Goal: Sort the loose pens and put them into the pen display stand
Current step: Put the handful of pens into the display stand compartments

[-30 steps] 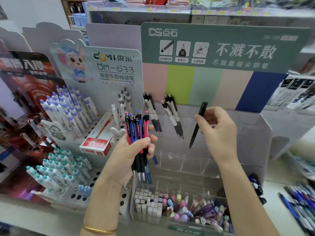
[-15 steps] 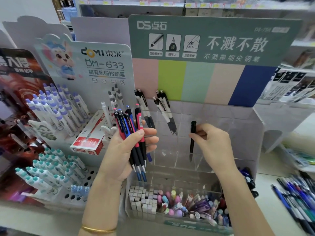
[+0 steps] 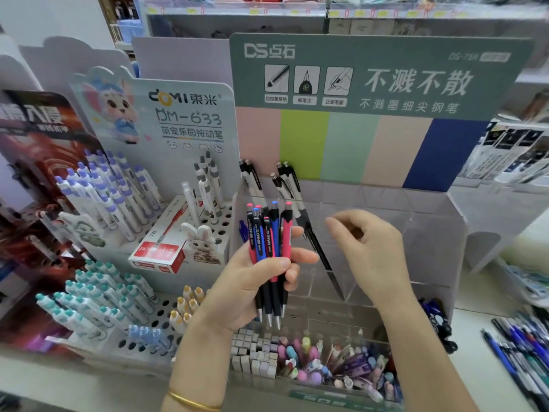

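The black pen (image 3: 322, 260) that was pinched in the right hand a moment ago is now left leaning in a clear compartment of the pen stand (image 3: 430, 221), tip down, just behind the pens held in front of it; one more pen can be counted as placed. The right hand (image 3: 368, 251) has been drawn back from it and is empty, its fingers loosely curled and apart. A bundle of red and blue pens (image 3: 270, 257) is gripped upright in the left hand (image 3: 252, 286), fingers wrapped round the barrels; these are judged to be next. More white-and-black pens (image 3: 285, 182) are seen in the back row; loose pens (image 3: 523, 346) lie on the counter at the right.
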A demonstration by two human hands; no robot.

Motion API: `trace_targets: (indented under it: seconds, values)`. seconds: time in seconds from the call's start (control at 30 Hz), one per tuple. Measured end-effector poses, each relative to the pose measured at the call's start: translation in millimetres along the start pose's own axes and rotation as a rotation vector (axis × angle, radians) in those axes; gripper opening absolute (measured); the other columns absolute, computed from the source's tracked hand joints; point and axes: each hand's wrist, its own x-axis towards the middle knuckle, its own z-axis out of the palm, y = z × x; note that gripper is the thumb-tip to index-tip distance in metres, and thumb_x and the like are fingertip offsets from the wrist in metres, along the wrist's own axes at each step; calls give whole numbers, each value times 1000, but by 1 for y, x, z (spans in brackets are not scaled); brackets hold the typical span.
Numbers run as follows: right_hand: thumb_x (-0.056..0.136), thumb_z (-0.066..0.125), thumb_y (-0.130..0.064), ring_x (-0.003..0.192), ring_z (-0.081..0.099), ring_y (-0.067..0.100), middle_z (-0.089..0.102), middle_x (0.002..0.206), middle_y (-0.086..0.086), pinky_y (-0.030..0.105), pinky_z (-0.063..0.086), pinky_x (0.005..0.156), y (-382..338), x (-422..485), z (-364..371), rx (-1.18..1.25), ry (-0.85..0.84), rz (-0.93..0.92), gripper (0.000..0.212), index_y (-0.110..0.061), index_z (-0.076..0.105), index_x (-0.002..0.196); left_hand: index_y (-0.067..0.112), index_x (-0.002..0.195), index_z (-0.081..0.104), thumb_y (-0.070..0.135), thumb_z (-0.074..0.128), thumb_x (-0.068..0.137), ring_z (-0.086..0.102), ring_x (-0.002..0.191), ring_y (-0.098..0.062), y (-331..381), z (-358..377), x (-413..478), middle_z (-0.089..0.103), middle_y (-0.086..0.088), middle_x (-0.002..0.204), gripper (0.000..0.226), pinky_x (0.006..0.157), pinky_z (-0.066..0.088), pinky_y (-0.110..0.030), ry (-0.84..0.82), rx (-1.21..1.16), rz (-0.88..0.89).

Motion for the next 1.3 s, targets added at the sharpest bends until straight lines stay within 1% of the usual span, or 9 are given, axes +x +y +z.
trace_targets:
  seconds: [0.07,0.13,0.27,0.5,0.6,0.77,0.9,1.07,1.3]
  values:
    - [90,60,-27,78,63,1,70,80,-11,13,48,69,-24,2,-1,260,-153,49,11,-24,70,86,3,125,53,0,59,81,56,64,-14,0,1,0,69,-20,99,45,61,49,-26,-63,-10,-21]
    - [90,62,-27,80,68,12,73,85,0,29,55,70,-39,4,1,440,-319,128,13,-20,72,91,-6,123,51,2,59,78,55,63,-15,1,4,0,68,-23,99,46,60,48,-26,-106,-24,-39]
    - [86,69,-23,71,62,39,68,89,20,38,49,50,-45,9,3,436,-420,108,8,-16,70,90,-13,113,51,1,57,78,54,62,-13,4,4,0,67,-24,96,37,58,47,-23,-143,-61,-44]
    - [93,58,-22,57,53,8,63,67,5,23,43,55,-40,12,12,376,-85,-7,17,-11,56,81,0,106,53,6,55,87,70,91,-37,6,4,-2,68,-26,104,20,72,59,-41,26,29,-75]
    - [94,56,-20,56,51,6,60,65,3,21,40,55,-40,15,7,443,-151,-1,13,-11,53,85,7,95,44,9,57,88,67,100,-37,5,5,0,69,-25,101,15,79,57,-49,77,92,-50]
    - [78,76,-13,59,51,13,57,68,9,25,47,60,-41,12,5,385,-388,-20,19,-18,64,92,11,95,46,17,63,89,54,58,-18,2,3,5,51,-5,71,20,52,48,-29,125,215,13]
    - [79,75,-19,62,61,28,63,75,12,40,54,64,-40,9,11,390,-402,14,23,-26,64,98,14,111,50,20,61,89,45,49,-13,3,6,7,49,-3,66,25,46,40,-25,82,236,34]
    - [86,68,-22,55,51,-2,53,71,-7,16,43,51,-41,17,14,337,-399,10,17,-16,52,91,9,116,45,7,58,92,42,45,-12,5,13,10,51,2,57,28,42,38,-23,66,328,48]
    - [89,64,-15,49,42,2,47,67,-4,14,37,45,-37,27,8,456,-475,115,9,-11,57,94,8,112,48,3,61,85,42,44,-13,9,14,13,45,-10,65,31,42,39,-24,37,270,34]
